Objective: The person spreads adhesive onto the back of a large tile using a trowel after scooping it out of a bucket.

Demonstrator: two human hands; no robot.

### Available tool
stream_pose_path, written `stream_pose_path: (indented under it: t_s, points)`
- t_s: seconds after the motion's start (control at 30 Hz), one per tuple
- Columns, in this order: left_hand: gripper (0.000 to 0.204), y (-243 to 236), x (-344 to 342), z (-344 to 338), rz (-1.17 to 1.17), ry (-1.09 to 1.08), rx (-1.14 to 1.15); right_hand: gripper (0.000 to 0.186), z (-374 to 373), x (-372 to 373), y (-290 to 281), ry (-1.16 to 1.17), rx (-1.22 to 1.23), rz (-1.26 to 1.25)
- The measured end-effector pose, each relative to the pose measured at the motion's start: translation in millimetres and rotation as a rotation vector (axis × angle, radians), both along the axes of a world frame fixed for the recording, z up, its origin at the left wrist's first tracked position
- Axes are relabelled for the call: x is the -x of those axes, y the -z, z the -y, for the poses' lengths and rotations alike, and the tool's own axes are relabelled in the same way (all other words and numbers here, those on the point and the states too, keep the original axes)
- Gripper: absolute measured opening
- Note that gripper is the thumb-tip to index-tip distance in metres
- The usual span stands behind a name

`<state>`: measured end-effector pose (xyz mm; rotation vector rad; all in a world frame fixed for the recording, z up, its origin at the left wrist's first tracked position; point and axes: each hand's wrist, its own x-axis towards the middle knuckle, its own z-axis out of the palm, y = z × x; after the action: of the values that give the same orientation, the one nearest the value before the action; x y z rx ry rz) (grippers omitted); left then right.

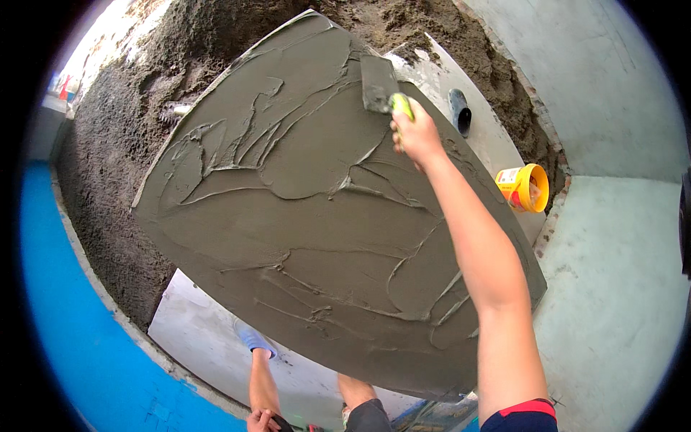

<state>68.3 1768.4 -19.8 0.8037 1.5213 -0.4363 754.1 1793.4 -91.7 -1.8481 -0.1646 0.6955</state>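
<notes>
My right hand [415, 135] is wrapped round the yellow-green handle of a flat trowel [376, 81], my arm stretched far forward. The trowel's grey blade lies against a wide spread of wet grey mortar [345, 230], near its far right edge. Ridges and curved overlap lines run across the mortar; other parts are smooth. At the lower edge, partly cut off, my left hand [262, 421] is beside my bare leg, its fingers curled together. Whatever may be inside those fingers is hidden.
Right of the mortar, a dark cylindrical object [459, 113] and a yellow bucket [531, 189] stand on a pale board [497, 144]. Rough brown soil [108, 165] borders the far and left sides. Pale walls [612, 237] rise on the right. My foot wears a blue shoe [255, 338].
</notes>
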Motion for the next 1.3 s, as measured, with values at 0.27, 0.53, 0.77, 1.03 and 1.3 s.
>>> stream_pose_path:
  t_s: [0.27, 0.53, 0.77, 1.03, 1.3]
  points:
    - [0.027, 0, 3, -8, -0.012, -0.028, 0.023, 0.024, -25, -91, 47, 0.261, 0.229, 0.153]
    - [0.026, -5, 21, -21, 0.064, -0.131, 0.018, 0.051, 147, -68, 53, 0.405, 1.04, 0.579]
    - [0.025, -6, 28, -30, 0.113, -0.134, 0.016, 0.038, 85, -6, 36, 0.355, 0.328, 0.139]
    - [0.022, -7, 36, -37, 0.082, -0.127, 0.005, 0.048, -69, 2, 37, -0.022, 0.316, -0.001]
    - [0.023, -14, 13, -47, 0.069, -0.022, -0.041, 0.058, -116, 165, 12, -0.451, 0.524, 0.276]
